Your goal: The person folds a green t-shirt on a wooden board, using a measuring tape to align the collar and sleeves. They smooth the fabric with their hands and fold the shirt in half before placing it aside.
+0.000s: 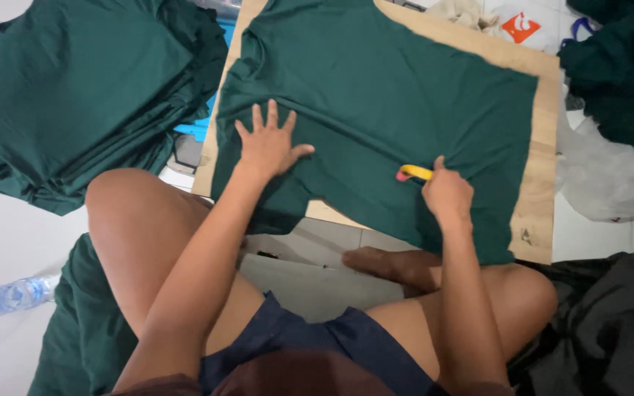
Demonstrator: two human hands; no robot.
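We're pinning the shirt [376, 95] flat, left hand [267, 147] splayed at 9; right hand [445, 194] fisting a yellow tool [414, 173] at 5; soft, floppy stuff, so probably grab edges.

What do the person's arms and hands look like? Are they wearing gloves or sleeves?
No gloves and no long sleeves. The left hand and the right hand are bare, with no rings, watch or bracelets showing. Both forearms are uncovered too. Only a bit of dark reddish-brown short sleeve peeks in at the bottom edge.
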